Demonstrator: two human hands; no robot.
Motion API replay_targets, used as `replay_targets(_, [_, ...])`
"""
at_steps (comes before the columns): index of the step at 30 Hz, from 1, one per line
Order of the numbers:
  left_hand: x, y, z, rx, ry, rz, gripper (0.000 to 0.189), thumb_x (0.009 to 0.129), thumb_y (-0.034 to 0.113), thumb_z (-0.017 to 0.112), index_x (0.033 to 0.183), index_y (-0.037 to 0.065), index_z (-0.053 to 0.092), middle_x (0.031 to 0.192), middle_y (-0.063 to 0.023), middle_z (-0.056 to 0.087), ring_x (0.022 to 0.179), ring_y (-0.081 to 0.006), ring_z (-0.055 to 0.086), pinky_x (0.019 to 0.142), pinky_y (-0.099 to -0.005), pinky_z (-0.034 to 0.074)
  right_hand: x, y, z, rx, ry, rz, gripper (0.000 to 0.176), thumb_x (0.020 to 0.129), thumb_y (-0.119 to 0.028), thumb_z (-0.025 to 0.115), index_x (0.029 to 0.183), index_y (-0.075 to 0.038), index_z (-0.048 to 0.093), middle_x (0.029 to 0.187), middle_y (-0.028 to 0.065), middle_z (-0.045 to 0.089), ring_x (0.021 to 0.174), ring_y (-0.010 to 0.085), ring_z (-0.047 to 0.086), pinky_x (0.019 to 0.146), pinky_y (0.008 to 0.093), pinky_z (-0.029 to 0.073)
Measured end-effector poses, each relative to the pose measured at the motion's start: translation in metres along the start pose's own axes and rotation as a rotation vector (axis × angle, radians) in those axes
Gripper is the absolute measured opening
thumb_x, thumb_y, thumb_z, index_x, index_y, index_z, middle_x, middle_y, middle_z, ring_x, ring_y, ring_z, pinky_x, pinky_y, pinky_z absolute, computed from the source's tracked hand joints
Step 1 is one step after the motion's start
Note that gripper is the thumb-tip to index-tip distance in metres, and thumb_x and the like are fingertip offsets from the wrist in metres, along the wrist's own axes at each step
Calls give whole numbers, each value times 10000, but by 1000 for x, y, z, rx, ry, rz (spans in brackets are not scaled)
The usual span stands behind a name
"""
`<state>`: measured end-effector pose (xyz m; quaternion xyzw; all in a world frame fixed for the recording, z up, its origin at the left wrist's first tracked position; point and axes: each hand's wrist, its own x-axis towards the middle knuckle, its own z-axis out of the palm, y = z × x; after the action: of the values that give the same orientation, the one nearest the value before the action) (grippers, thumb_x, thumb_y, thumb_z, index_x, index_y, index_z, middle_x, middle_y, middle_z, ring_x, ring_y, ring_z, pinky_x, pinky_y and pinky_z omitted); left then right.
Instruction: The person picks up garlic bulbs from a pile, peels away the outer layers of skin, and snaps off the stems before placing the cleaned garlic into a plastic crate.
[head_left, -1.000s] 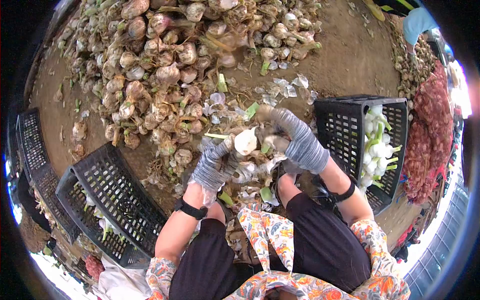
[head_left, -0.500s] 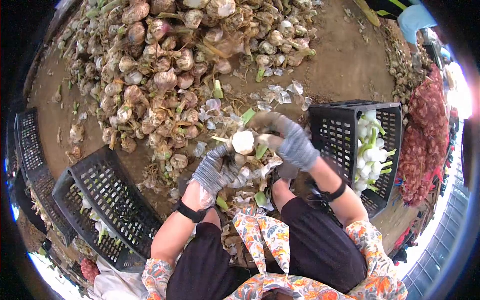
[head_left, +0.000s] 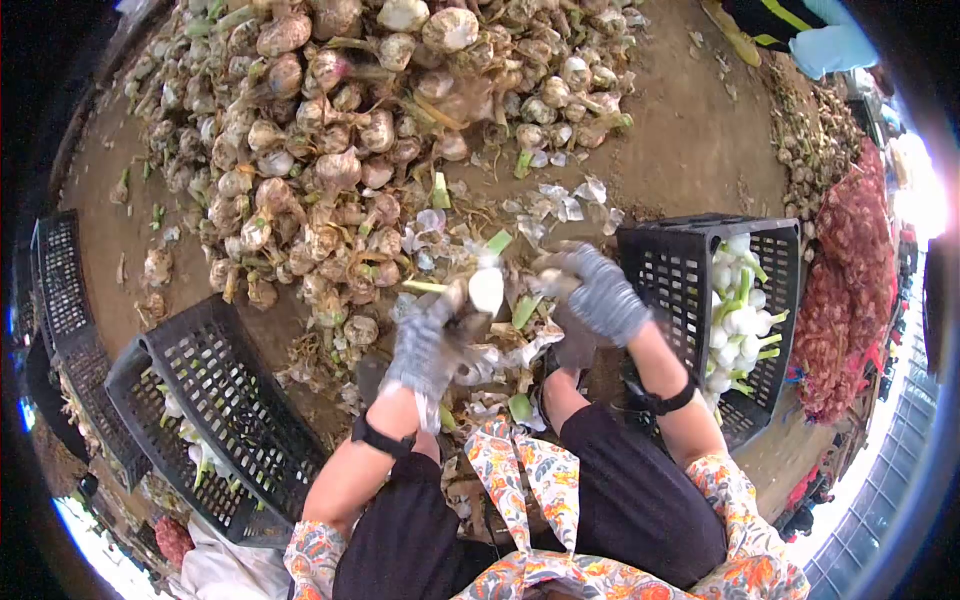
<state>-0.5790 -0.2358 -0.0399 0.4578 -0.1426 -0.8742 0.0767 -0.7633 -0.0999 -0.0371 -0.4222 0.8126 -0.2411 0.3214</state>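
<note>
My left hand (head_left: 424,345), in a grey, dirt-stained knit glove, is closed around a peeled white garlic bulb (head_left: 486,291). The bulb's cut pale-green stem points left. Just right of it is my right hand (head_left: 603,297), gloved the same way, with its fingers curled together and apart from the bulb. What those fingertips pinch, if anything, is too blurred to make out. Below and around both hands lie loose garlic skins (head_left: 570,203) and cut green stem pieces (head_left: 523,311).
A large heap of unpeeled garlic (head_left: 335,170) spreads ahead and left. At right, a black crate (head_left: 668,280) holds clean white garlic with stems. Another black crate (head_left: 225,400) stands at left. Red mesh sacks (head_left: 846,285) lie far right. Part of another person's blue sleeve (head_left: 832,50) shows top right.
My right hand has moved a little right, away from the bulb. In my left hand the bulb has turned, its white side now narrower. The view has shifted slightly.
</note>
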Motion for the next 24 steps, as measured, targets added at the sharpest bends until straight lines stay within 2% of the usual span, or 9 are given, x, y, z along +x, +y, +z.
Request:
replay_targets(5, [-64,40,-23,956,547,961,268,807,223,589,997,34,589,905,-87,606,817,-166,578,697,-292,489,48,29,19,-181,162,119,275,784,-229,585,1040,-129,602,1087,140,567,968,335,549,839,392,446])
replay_targets(6, [-86,67,-37,1152,665,786,248,835,232,520,949,26,597,860,-72,600,798,-164,573,685,-286,480,64,38,20,-342,306,99,282,776,-197,580,1051,-137,593,1098,138,564,968,341,547,836,398,447])
replay_targets(7, [-106,83,-34,686,684,943,269,851,249,463,934,35,603,826,-61,594,788,-152,561,683,-269,458,83,41,13,-356,300,83,302,773,-161,561,1073,-132,581,1105,136,562,984,332,544,835,396,449])
replay_targets(10, [-171,122,-147,1025,1031,1118,419,905,388,439,1009,2,566,941,-78,574,876,-170,524,778,-287,410,134,52,0,-454,328,-73,314,766,-109,537,1078,-121,576,1115,137,556,1015,312,530,838,385,446])
replay_targets(13, [-218,144,-226,1451,1555,1093,481,860,215,578,1251,-18,424,1208,-146,495,1083,-230,479,944,-340,362,164,62,15,-797,280,-213,302,767,-98,519,1059,-135,587,1120,126,546,1046,299,509,843,385,438])
replay_targets(16, [-203,134,-184,1322,1526,1293,486,860,208,579,1263,-10,418,1235,-146,483,1129,-224,453,967,-339,350,178,70,20,-1049,202,-153,297,777,-116,501,1053,-173,595,1111,106,537,1057,294,500,838,403,434])
replay_targets(19, [-167,110,-114,1101,968,1226,464,837,164,598,1242,13,430,1247,-143,468,1134,-265,454,965,-356,366,173,69,9,-995,271,-144,298,761,-108,528,1036,-199,599,1043,105,536,1023,299,507,806,437,434])
replay_targets(21, [-146,100,-69,1371,822,1104,342,824,191,605,1131,49,554,1127,-114,561,1052,-240,523,929,-359,413,160,54,1,-609,245,113,325,782,-191,592,1086,-77,573,1182,165,498,976,320,531,809,407,436])
replay_targets(24, [-97,72,-19,833,324,796,453,770,164,689,1172,31,526,1134,-123,560,1060,-216,529,915,-319,431,130,41,14,162,266,169,311,781,-217,630,1014,-19,569,993,187,564,874,347,556,780,386,458])
